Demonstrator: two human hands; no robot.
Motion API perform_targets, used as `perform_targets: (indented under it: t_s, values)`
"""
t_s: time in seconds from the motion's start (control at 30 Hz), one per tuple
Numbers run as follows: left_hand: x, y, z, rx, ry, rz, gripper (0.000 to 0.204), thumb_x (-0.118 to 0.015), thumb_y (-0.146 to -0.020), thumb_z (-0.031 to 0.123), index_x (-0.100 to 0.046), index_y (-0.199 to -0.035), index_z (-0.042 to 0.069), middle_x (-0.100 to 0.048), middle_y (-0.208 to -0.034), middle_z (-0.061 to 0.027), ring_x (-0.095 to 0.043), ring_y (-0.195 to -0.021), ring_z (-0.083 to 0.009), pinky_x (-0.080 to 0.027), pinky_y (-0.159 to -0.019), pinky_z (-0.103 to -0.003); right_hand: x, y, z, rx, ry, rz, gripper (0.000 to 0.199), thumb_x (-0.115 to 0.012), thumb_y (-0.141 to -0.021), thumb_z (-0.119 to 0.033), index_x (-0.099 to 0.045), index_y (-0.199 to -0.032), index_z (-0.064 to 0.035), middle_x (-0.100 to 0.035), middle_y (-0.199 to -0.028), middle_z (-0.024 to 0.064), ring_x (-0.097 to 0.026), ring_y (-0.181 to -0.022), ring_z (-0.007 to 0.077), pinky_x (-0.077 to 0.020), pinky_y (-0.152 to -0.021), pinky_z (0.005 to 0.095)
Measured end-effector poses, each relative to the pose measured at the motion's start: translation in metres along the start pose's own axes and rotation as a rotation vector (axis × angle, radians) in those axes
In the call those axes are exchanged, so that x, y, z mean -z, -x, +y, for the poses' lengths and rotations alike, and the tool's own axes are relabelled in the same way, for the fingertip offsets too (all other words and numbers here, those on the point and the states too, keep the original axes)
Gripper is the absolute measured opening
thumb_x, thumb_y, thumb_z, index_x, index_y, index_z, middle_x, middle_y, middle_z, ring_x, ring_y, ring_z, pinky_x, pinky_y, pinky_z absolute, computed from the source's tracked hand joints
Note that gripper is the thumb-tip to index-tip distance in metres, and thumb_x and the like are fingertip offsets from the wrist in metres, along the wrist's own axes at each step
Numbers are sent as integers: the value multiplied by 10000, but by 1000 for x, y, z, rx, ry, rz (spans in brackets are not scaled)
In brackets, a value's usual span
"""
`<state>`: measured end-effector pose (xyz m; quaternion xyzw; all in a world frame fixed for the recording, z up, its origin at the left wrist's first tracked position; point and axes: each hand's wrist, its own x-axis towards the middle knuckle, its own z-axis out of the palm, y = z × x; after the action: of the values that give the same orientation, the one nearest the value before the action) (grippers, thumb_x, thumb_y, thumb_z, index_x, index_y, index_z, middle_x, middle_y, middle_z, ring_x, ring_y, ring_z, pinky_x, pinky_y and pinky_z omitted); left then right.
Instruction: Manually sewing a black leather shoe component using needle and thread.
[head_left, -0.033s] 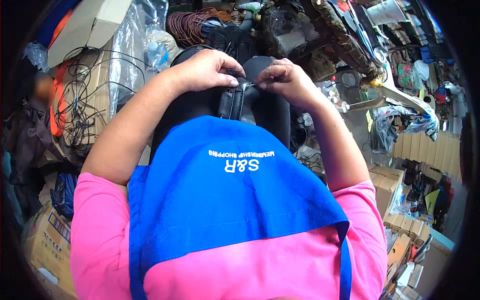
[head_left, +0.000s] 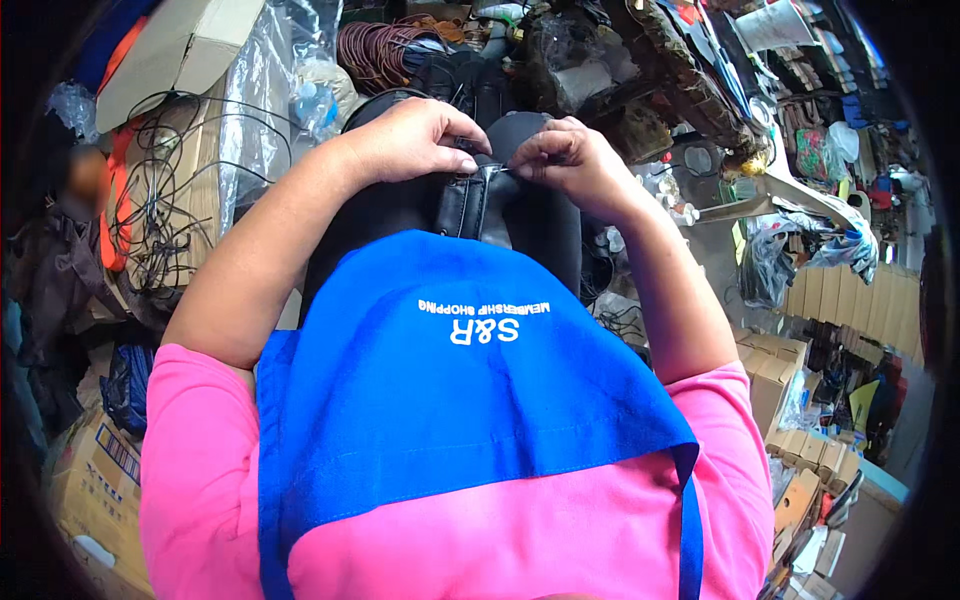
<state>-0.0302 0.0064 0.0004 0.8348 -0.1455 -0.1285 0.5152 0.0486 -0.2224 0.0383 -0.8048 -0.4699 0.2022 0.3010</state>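
A black stitched leather-like strap (head_left: 463, 207) lies between my knees, pointing away from me. My left hand (head_left: 408, 142) is bent over its far end from the left, the thumb tip on the strap and the index finger curved just beyond. From the right, my right hand (head_left: 578, 165) pinches with thumb and forefinger close to that same end. A thin pale line (head_left: 495, 168) shows between the two hands; whether it is thread or a shiny edge I cannot tell. What the right fingertips hold is too small to make out. My blue apron (head_left: 470, 400) covers the near part of my lap.
Tangled black cable (head_left: 165, 200) lies over cardboard at the left. Coiled brown cord (head_left: 385, 55) sits beyond my knees. A rough dark ledge (head_left: 680, 75) runs along the far right, and cardboard boxes (head_left: 770, 370) are stacked by my right elbow.
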Motion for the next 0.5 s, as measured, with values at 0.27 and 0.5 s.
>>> perform_targets:
  t_s: [0.27,0.5]
  values:
    - [3,3,-3,-41,-94,-15,296,-690,-748,86,-677,-1043,67,-641,-884,-82,-601,-848,-175,-474,-784,-299,-16,-6,-6,210,205,171,102,-716,-681,-125,-680,-773,-148,-597,-740,34,-562,-763,243,-438,-733,365]
    - [-20,13,23,-316,-337,303,193,-716,-725,128,-644,-895,69,-581,-796,-100,-584,-760,-281,-473,-679,-375,15,6,-6,119,408,65,93,-666,-720,-51,-642,-806,-77,-596,-794,86,-566,-828,277,-461,-735,372]
